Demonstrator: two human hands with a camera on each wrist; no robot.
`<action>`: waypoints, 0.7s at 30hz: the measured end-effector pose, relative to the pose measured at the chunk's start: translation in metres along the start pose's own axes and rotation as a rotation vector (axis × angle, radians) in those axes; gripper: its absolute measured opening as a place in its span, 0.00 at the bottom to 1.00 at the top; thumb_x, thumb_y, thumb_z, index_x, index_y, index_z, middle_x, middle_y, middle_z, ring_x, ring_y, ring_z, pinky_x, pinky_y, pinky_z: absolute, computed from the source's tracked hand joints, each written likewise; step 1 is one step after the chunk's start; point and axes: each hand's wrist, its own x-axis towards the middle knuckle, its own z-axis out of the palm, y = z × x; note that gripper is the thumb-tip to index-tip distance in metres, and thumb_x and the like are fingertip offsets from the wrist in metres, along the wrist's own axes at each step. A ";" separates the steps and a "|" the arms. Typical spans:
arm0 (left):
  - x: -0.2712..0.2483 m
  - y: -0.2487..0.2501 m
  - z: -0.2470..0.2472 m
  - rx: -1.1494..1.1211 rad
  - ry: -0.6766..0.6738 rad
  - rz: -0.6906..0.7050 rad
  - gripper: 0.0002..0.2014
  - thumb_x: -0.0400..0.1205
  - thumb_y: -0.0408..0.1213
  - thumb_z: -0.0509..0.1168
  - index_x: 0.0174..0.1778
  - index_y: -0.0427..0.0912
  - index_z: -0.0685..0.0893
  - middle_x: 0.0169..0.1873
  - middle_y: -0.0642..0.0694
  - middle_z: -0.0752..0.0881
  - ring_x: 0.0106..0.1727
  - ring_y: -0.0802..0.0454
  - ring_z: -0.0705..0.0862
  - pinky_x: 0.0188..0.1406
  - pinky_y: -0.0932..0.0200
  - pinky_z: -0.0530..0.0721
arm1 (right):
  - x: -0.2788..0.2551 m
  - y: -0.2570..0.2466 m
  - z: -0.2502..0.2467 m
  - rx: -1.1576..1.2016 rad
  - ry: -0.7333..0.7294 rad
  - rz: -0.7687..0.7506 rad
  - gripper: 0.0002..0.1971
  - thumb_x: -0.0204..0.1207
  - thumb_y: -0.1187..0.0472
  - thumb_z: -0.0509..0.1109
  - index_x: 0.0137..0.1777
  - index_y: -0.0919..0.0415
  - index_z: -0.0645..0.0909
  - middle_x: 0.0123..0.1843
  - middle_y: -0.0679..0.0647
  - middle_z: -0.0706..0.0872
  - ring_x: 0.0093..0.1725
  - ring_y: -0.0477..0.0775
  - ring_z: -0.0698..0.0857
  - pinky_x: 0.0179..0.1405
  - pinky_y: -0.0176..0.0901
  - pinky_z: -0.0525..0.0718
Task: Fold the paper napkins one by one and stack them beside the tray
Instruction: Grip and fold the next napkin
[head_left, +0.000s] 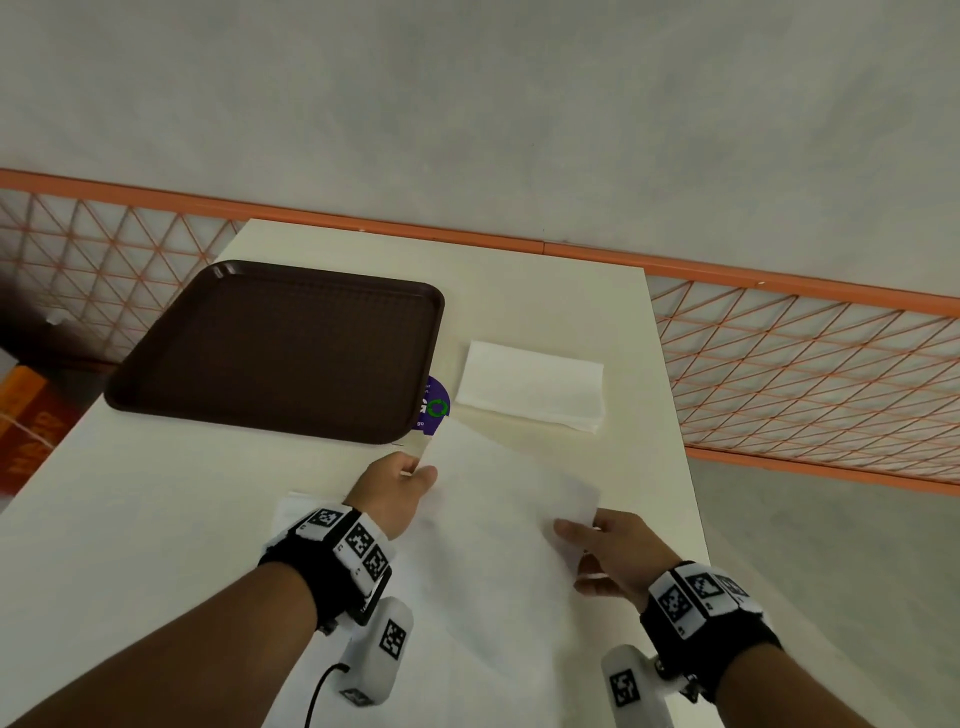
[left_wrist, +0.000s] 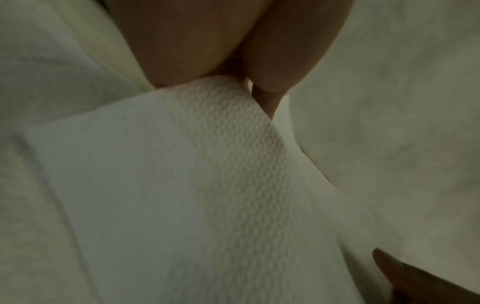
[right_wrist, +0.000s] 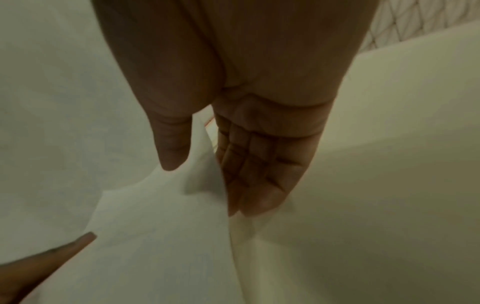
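Observation:
A large white paper napkin (head_left: 498, 530) hangs spread between my two hands above the cream table (head_left: 156, 519). My left hand (head_left: 418, 467) pinches its far left corner near the tray's front edge. My right hand (head_left: 582, 545) pinches its right edge; in the right wrist view the thumb (right_wrist: 171, 148) and fingers (right_wrist: 257, 174) close on the sheet (right_wrist: 155, 216). One folded napkin (head_left: 530, 384) lies flat to the right of the dark brown tray (head_left: 280, 348). Another white napkin (head_left: 291, 512) lies under my left wrist, its embossed border (left_wrist: 228, 156) seen close below the left hand (left_wrist: 249, 86).
A purple round sticker (head_left: 434, 405) sits on the table between the tray and the folded napkin. The table's right edge (head_left: 680, 415) runs close to my right hand. An orange mesh railing (head_left: 805, 364) stands beyond the table. A cardboard box (head_left: 31, 415) is at the far left.

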 end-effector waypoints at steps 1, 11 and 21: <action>-0.001 -0.002 0.000 -0.008 0.002 -0.020 0.10 0.84 0.44 0.62 0.53 0.42 0.81 0.48 0.45 0.85 0.50 0.47 0.81 0.51 0.57 0.75 | 0.001 0.003 0.003 0.015 -0.008 0.037 0.19 0.72 0.51 0.78 0.48 0.69 0.83 0.43 0.67 0.88 0.38 0.60 0.86 0.36 0.46 0.88; 0.000 -0.017 -0.009 -0.307 -0.150 -0.079 0.11 0.79 0.25 0.67 0.55 0.42 0.85 0.48 0.45 0.91 0.53 0.42 0.88 0.59 0.41 0.85 | 0.010 -0.005 0.003 -0.103 0.076 -0.200 0.04 0.73 0.68 0.75 0.47 0.65 0.88 0.48 0.64 0.91 0.45 0.64 0.89 0.51 0.61 0.89; 0.003 -0.016 -0.013 -0.359 -0.121 -0.098 0.18 0.76 0.12 0.57 0.39 0.38 0.86 0.47 0.39 0.88 0.52 0.41 0.84 0.59 0.48 0.82 | 0.012 -0.005 -0.009 -0.246 0.157 -0.396 0.13 0.72 0.72 0.74 0.38 0.52 0.87 0.41 0.48 0.90 0.43 0.49 0.86 0.43 0.34 0.82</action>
